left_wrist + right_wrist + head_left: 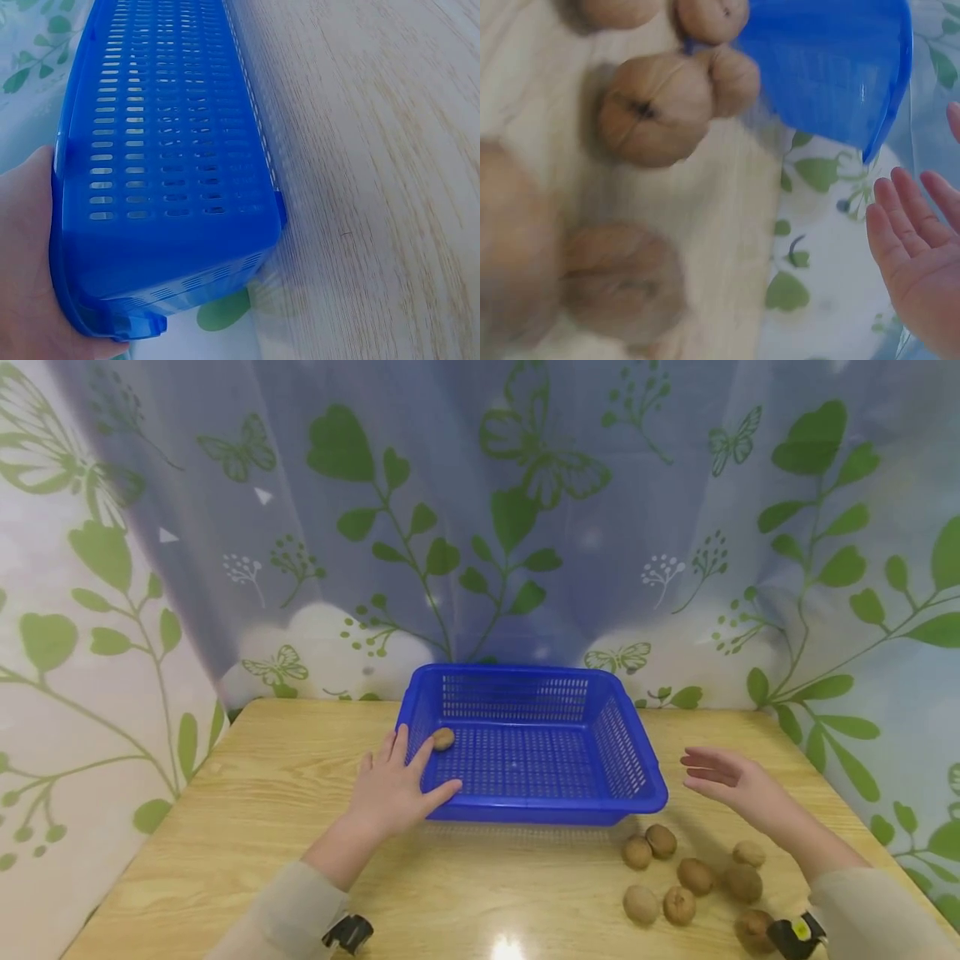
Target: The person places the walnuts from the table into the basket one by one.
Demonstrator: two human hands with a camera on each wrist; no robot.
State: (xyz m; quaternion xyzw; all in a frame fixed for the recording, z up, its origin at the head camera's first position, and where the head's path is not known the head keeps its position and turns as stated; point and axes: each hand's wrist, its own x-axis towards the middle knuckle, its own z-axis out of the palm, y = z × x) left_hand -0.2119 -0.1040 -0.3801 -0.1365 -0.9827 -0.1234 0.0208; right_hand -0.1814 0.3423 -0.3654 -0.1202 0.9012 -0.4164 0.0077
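While blurry in the right wrist view, brown nuts (678, 877) lying loose near the blue basket (630, 752). One nut (443, 738) inside, near its left wall. Long side running left to right. Left hand (393, 785) flat on its left rim, fingers straight. Right hand (731, 779) spread beside its right edge, holding nothing.

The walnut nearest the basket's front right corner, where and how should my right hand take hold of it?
Pinch that walnut across its round sides from above with the right hand. A neighbouring walnut touches its left, so place fingers front and back.
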